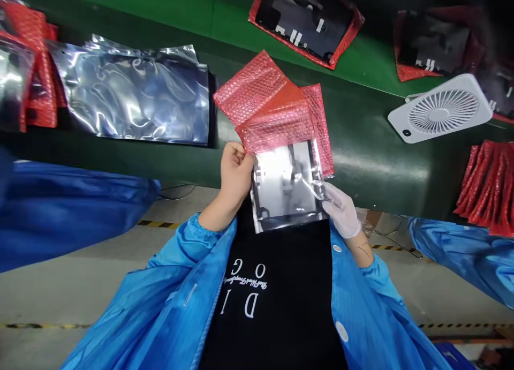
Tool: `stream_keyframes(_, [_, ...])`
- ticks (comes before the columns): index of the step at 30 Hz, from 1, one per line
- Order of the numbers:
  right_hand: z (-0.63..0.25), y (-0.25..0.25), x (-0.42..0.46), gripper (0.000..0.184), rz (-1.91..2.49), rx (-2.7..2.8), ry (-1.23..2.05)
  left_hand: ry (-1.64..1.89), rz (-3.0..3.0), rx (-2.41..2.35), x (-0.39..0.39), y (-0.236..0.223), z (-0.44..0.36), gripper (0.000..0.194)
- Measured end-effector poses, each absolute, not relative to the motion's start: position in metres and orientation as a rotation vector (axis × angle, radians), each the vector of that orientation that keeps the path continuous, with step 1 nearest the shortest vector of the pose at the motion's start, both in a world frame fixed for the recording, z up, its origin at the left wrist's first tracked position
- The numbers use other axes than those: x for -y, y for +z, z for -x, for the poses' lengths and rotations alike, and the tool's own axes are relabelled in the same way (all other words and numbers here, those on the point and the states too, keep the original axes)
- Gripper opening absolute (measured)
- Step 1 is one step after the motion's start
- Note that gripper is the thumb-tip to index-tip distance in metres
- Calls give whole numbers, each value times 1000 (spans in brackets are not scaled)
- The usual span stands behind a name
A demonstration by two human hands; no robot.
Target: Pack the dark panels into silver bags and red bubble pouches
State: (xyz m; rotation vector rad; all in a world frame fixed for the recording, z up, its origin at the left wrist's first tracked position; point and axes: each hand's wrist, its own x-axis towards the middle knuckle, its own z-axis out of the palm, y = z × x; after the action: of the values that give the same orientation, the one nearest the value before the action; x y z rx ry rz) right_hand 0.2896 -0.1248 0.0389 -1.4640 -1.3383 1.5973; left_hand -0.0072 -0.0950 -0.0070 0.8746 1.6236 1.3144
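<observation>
A shiny see-through antistatic bag [287, 185] with a flat dark panel in it is held in front of my chest. Its far end meets a red bubble bag [277, 134]; how far it reaches inside, I cannot tell. My left hand [236, 172], bare, pinches the near left corner of that bubble bag, beside the antistatic bag's edge. In a white glove, my right hand [341, 208] grips the antistatic bag's right edge between thumb and fingers. More red bubble bags [252, 89] lie fanned out on the bench just beyond.
A stack of silvery antistatic bags [136, 91] lies on the dark green bench [373, 161] at left. Filled red bags [305, 22] rest on the green strip behind. A white fan [439, 110] and bunched red bubble bags [492, 188] are at right. Blue sleeves flank both sides.
</observation>
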Motion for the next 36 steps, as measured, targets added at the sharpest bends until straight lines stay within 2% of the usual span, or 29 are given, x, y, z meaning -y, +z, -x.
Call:
stream_keyframes(2, [-280, 35, 114, 84, 1437, 1305, 1684, 1266, -885, -1544, 90, -5, 10, 30])
stream_keyframes(5, [-258, 23, 84, 88, 1553, 1390, 1412, 1181, -920, -1424, 90, 0, 6, 30])
stream_keyframes(8, [-242, 14, 49, 62, 1746, 1490, 1091, 1176, -911, -1380, 96, 3, 0, 28])
stream_keyframes(11, [-238, 13, 26, 33, 1896, 1583, 963, 1170, -916, -1364, 100, 3, 1, 32])
stream_keyframes(13, [-238, 13, 20, 30, 1919, 1638, 934, 1161, -921, -1355, 101, 2, 4, 35])
stream_keyframes(17, [-237, 6, 14, 42, 1914, 1684, 927, 1147, -913, -1320, 100, 2, 11, 37])
stream_keyframes(21, [-235, 1, 2, 18, 1932, 1656, 867, 1110, -873, -1280, 98, -1, 14, 38])
stream_keyframes(24, [-236, 5, -1, 14, 1891, 1689, 857, 1136, -851, -1307, 98, -5, 16, 39])
stream_keyframes(27, [-246, 11, 13, 24, 1738, 1720, 1014, 1225, -851, -1417, 103, -12, 23, 40])
stream_keyframes(30, [-266, 18, 41, 39, 1656, 1681, 1423, 1166, -929, -1484, 115, -14, 37, 38])
stream_keyframes(33, [-292, 33, 71, 44, 1623, 1726, 1645, 902, -1085, -1379, 134, -3, 53, 32])
stream_keyframes(36, [-314, 55, 100, 42, 1349, 1948, 1852, 555, -1144, -1081, 157, 18, 66, 27])
